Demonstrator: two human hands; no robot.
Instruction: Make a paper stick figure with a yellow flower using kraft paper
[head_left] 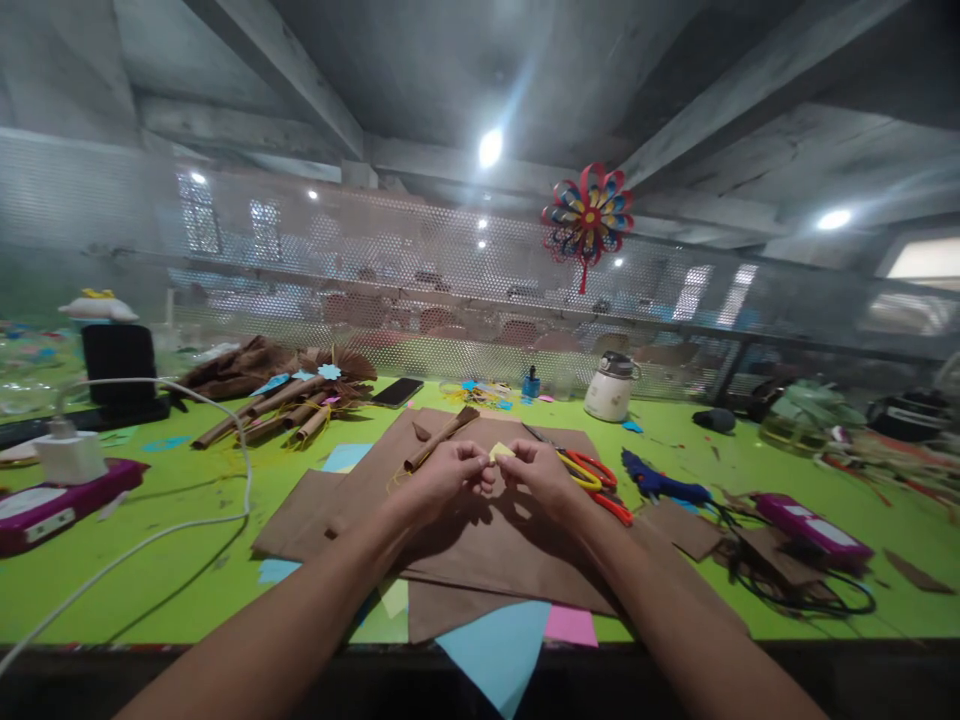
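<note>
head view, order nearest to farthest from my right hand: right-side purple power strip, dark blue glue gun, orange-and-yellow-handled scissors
1. Orange-and-yellow-handled scissors, just right
2. Dark blue glue gun, farther right
3. Purple power strip, far right

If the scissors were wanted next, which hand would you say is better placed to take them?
Probably the right hand: the scissors lie close beside it, handles toward its outer side. The left hand would have to reach across it. The right does hold yellow paper, though.
</note>
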